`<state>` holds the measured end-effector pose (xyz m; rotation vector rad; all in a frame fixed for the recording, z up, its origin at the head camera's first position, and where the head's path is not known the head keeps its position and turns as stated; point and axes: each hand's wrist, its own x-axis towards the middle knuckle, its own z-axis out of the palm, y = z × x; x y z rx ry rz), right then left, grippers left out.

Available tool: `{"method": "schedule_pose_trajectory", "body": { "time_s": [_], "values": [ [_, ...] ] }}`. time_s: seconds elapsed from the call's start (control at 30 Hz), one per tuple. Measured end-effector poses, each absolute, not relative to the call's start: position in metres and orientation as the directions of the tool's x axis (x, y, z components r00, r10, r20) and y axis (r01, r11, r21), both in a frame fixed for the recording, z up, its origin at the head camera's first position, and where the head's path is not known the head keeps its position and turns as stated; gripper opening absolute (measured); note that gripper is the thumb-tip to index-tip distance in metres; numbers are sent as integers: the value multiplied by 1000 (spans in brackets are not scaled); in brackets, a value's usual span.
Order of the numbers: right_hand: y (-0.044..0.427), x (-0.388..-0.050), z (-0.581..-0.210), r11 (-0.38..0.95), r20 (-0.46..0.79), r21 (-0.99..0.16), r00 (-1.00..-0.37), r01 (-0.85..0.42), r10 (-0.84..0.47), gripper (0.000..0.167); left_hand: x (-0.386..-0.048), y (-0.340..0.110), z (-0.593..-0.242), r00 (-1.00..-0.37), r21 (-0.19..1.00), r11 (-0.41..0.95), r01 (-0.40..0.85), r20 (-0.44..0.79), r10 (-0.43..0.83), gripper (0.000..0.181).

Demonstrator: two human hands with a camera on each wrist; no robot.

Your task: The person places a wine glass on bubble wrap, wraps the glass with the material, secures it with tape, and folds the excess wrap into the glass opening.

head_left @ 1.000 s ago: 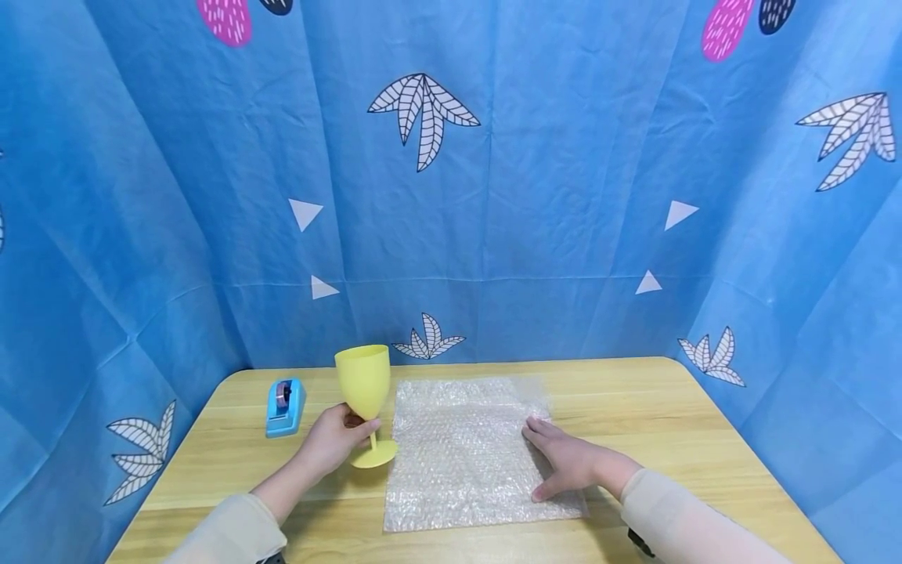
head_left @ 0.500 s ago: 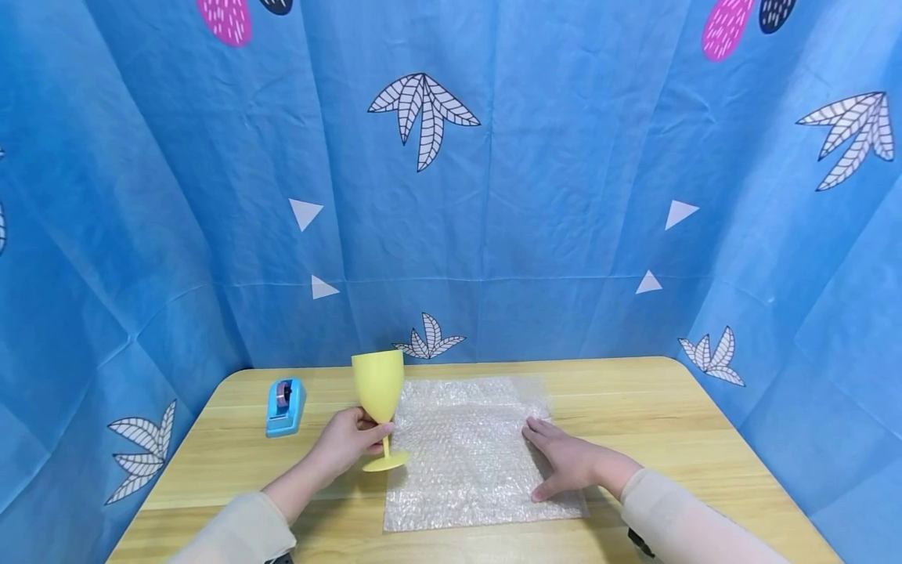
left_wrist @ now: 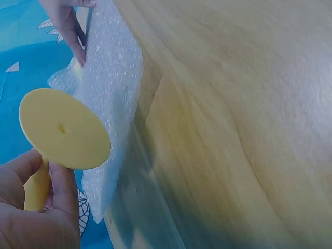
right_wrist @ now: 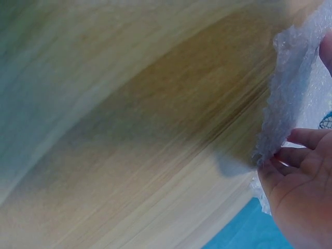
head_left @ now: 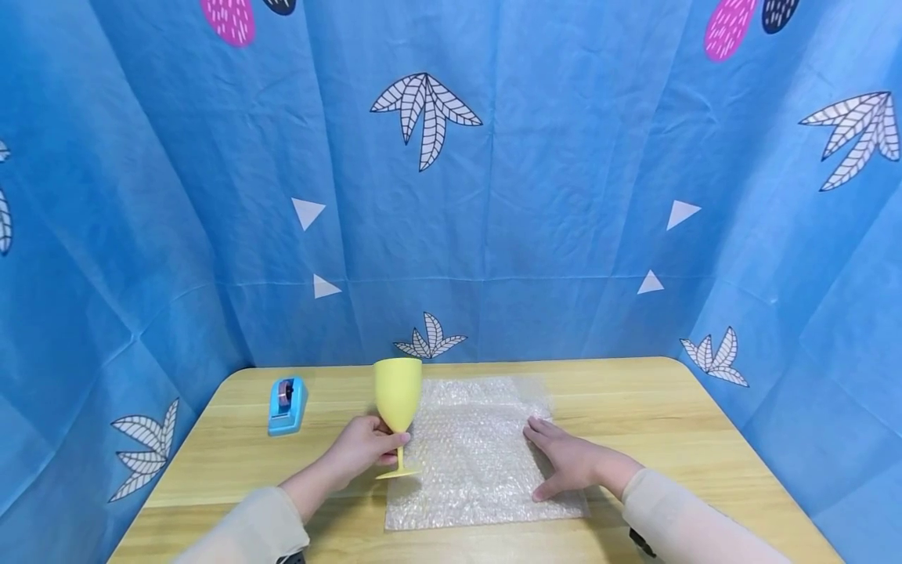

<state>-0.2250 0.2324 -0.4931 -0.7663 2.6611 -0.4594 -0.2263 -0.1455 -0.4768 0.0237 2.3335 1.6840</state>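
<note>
A yellow goblet stands upright in my left hand, which pinches its stem between thumb and fingers. In the left wrist view the round foot of the goblet faces the camera, apart from the table. The goblet is over the left edge of a clear bubble wrap sheet spread flat on the table. My right hand rests on the sheet's right side with fingers spread; in the right wrist view its fingertips touch the wrap.
A blue tape dispenser with a small roll sits at the left of the wooden table. Blue printed curtains hang behind the table and at both sides.
My left hand has moved right with the goblet, from beside the bubble wrap to over its left edge. The goblet has tilted slightly. My right hand has stayed in place.
</note>
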Motion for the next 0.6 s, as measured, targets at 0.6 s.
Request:
{"method": "schedule_pose_trajectory", "body": {
  "time_s": [0.6],
  "values": [
    [233,-227,-495,801,-223,-391,-798,-453,-560,115,-220,-133,-484,-938,935,286,-208,-274,213,24]
  ]
}}
